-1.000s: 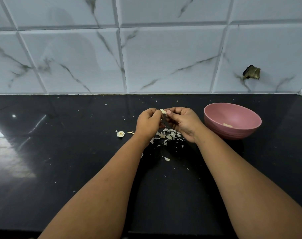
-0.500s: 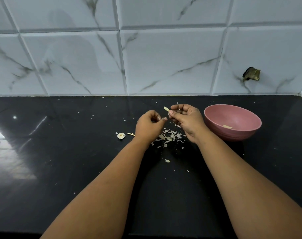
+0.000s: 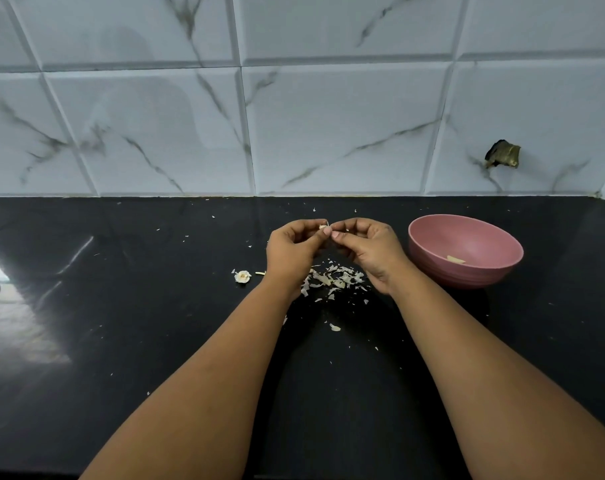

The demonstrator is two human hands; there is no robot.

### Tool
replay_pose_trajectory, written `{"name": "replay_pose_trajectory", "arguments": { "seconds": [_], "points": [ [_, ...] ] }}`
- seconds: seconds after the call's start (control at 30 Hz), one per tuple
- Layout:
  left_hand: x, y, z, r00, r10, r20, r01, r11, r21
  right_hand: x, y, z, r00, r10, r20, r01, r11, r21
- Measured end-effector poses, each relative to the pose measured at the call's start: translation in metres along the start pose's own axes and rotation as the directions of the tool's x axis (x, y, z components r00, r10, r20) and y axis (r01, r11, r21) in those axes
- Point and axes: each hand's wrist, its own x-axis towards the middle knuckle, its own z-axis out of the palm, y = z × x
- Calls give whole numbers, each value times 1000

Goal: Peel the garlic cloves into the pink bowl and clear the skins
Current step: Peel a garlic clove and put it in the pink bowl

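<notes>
Above a black countertop (image 3: 121, 341) my left hand (image 3: 292, 249) and my right hand (image 3: 370, 249) meet fingertip to fingertip, together pinching a small pale garlic clove (image 3: 323, 226). Most of the clove is hidden by my fingers. Under the hands lies a heap of white garlic skins (image 3: 335, 278). The pink bowl (image 3: 465, 251) stands just right of my right hand, with one peeled clove (image 3: 456, 259) inside.
A garlic root stub (image 3: 242, 276) and a thin skin strip (image 3: 260, 273) lie left of my left wrist. Small skin flakes (image 3: 334, 328) are scattered toward me and toward the tiled wall (image 3: 328, 116). A dark fitting (image 3: 502, 154) sticks out of the wall above the bowl.
My hands drew apart half a second ago, the right one holding the clove, and have now come back together on it.
</notes>
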Motion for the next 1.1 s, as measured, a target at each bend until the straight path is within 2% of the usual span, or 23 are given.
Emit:
{"name": "replay_pose_trajectory", "arguments": {
  "seconds": [0.07, 0.13, 0.2, 0.47, 0.63, 0.73, 1.1],
  "points": [
    [1, -1, -1, 1000, 3, 13, -3, 1000, -15, 1, 0, -2, 994, -98, -44, 88, 979, -182],
    [2, -3, -1, 998, 19, 59, -20, 1000, 12, 2, 0, -4, 968, -241, -64, 197, 896, -399],
    [3, -4, 0, 994, 38, 106, -43, 998, 49, 2, -2, -6, 946, -317, -68, 244, 836, -492],
    [2, -6, -2, 992, 119, 40, -124, 980, 156, 0, -2, -3, 944, -324, -63, 253, 833, -492],
    [1, -4, -1, 985, 146, 88, -157, 978, 140, 2, -3, -5, 957, -275, -93, 211, 879, -427],
    [0, -5, 0, 983, 160, 86, -171, 975, 142, 3, -2, -5, 955, -284, -83, 220, 869, -444],
    [1, -4, -1, 989, 133, 58, -141, 974, 179, 3, -1, -8, 953, -298, -51, 238, 844, -480]
  ]
}}
